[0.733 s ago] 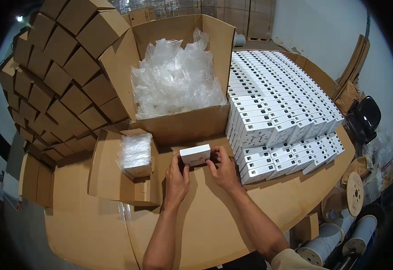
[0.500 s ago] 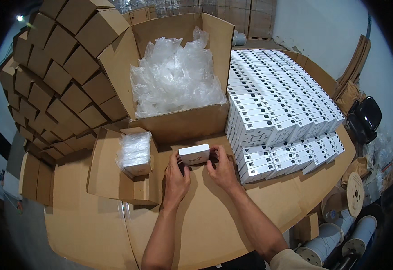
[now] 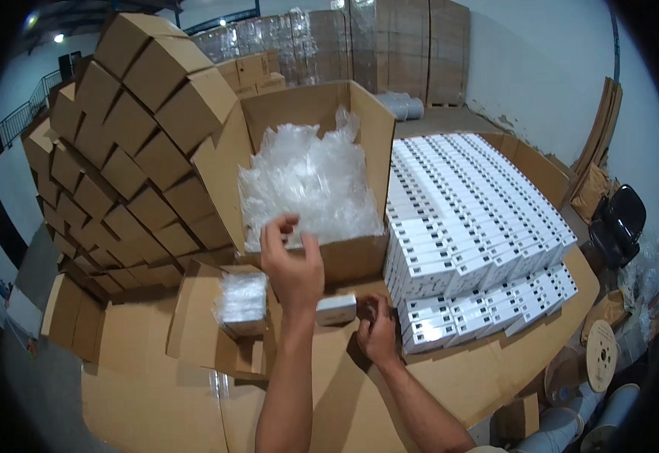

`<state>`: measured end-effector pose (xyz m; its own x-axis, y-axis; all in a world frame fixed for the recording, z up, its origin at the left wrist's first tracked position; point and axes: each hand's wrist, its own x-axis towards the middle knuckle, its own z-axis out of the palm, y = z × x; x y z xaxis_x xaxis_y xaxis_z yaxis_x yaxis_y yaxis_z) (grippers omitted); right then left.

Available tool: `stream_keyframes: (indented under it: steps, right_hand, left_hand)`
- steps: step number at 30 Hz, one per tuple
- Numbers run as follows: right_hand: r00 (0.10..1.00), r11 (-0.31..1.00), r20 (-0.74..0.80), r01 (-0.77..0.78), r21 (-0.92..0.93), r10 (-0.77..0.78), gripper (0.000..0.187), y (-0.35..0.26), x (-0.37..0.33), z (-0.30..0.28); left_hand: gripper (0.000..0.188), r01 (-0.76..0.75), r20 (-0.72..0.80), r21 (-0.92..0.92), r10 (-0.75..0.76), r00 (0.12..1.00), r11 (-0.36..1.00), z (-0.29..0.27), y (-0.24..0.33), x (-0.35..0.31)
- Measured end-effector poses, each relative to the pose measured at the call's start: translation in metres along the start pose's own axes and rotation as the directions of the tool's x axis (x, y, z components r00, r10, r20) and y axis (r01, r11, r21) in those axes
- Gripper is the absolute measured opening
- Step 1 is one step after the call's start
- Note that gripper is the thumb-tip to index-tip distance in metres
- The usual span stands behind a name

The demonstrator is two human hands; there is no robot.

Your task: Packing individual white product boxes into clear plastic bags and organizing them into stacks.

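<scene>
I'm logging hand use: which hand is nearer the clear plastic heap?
Left: the left hand is raised by the plastic heap; the right hand is farther, beside the lone white box.

Moderate light falls over the cardboard tabletop [image 3: 156, 400], with small lamps [image 3: 59, 38] glowing at the upper left and a dark shadow beside the right hand [image 3: 378, 336]. Highlights gleam on the clear plastic bags [image 3: 310, 177], while the left hand [image 3: 291, 272] looks slightly soft. Fisheye distortion bends straight edges toward the black, vignetted rim.
</scene>
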<state>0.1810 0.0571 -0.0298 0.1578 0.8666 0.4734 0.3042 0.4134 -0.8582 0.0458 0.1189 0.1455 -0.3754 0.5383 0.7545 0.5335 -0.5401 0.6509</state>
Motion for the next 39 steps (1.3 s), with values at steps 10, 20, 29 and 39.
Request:
stream_keyframes:
  steps: [10,20,29,39]
  right_hand:
    - [0.994,0.99,-0.036,-0.108,-0.089,0.106,0.042,-0.002,-0.004,0.005]
    - [0.994,0.993,-0.056,-0.102,-0.056,0.098,0.039,0.007,0.001,0.006]
    - [0.994,0.99,-0.074,-0.089,-0.105,0.082,0.04,0.01,-0.005,0.004]
    - [0.995,0.996,-0.095,0.024,0.084,-0.016,0.039,0.014,-0.023,0.0]
  left_hand:
    - [0.05,-0.016,0.163,0.363,-0.047,0.986,0.932,0.094,-0.122,0.16]
    - [0.028,0.023,0.161,0.23,-0.061,0.985,0.973,0.089,-0.138,0.219]
    - [0.026,0.386,0.355,-0.563,-0.208,0.912,0.731,0.043,-0.051,0.19]
    - [0.032,0.588,0.453,-0.574,-0.378,0.807,0.57,-0.055,0.024,-0.046]
